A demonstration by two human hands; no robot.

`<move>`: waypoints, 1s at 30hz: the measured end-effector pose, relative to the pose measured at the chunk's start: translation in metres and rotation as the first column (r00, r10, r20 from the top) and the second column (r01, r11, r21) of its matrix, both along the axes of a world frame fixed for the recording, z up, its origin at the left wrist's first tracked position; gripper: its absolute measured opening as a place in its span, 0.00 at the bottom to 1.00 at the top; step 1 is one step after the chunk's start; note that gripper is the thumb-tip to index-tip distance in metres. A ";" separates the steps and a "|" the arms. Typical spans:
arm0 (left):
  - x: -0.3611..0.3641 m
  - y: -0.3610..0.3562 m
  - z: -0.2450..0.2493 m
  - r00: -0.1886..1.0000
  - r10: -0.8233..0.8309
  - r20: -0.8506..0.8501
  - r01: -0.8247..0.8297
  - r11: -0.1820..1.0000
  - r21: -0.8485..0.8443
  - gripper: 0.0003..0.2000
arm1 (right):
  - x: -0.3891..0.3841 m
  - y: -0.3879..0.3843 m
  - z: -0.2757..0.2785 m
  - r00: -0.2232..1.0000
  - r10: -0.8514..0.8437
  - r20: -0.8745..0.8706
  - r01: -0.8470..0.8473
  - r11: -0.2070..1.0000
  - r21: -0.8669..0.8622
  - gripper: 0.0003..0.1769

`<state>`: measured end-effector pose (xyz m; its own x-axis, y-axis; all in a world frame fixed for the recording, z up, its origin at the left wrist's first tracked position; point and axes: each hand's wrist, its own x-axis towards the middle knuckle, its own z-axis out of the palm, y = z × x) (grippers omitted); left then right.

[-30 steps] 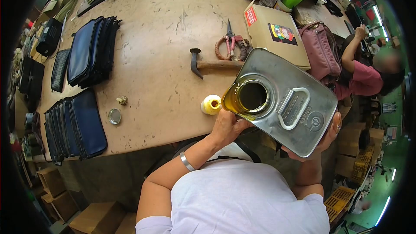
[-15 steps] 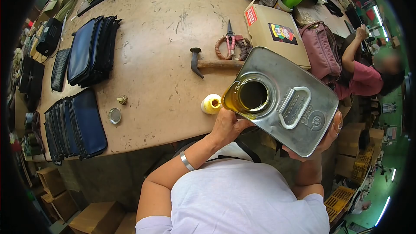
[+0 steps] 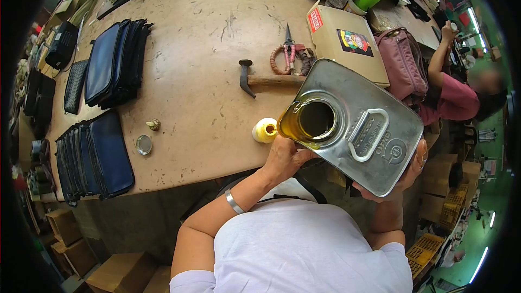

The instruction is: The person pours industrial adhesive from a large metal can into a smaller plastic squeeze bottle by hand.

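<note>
A square metal can (image 3: 342, 152) is held tilted over the table's front edge, with amber liquid round its wide opening. At its lower corner, my left hand (image 3: 286, 158) grips the can near the pouring lip. My right hand (image 3: 404, 176) is wrapped round the can's bottom right side. Just left of the lip, a small yellow-and-white bottle (image 3: 265, 130) stands open on the table, and a thin strand of liquid seems to join lip and bottle mouth. A round metal lid (image 3: 144, 145) and a small brush-like stopper (image 3: 154, 125) lie farther left.
Behind the can are a hammer (image 3: 271, 80), pink-handled scissors (image 3: 289, 49), a cardboard box (image 3: 347, 38) and a pink bag (image 3: 401, 62). Stacks of dark blue pouches (image 3: 111, 65) lie at the left of the table (image 3: 190, 76). A person (image 3: 456, 95) sits at the right.
The can, the bottle and both my hands look nearly unmoved. At the right, the other person's raised hand has shifted slightly up.
</note>
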<state>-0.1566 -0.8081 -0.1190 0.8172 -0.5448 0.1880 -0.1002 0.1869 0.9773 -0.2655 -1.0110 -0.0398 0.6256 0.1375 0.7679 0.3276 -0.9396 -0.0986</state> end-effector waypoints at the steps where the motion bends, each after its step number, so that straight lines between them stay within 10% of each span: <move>1: 0.000 0.000 -0.001 1.000 0.001 0.021 -0.001 1.000 0.007 0.20 | 0.002 0.005 0.006 0.999 0.013 -0.035 -0.012 1.000 0.022 0.60; 30: 0.000 0.002 -0.001 1.000 -0.016 -0.009 0.016 1.000 0.017 0.22 | 0.019 0.022 0.025 0.986 0.137 -0.093 -0.122 0.980 0.156 0.58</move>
<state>-0.1563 -0.8065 -0.1197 0.8099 -0.5610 0.1712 -0.0888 0.1713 0.9812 -0.2461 -0.9886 -0.0145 0.6868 0.1116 0.7182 0.4264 -0.8621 -0.2738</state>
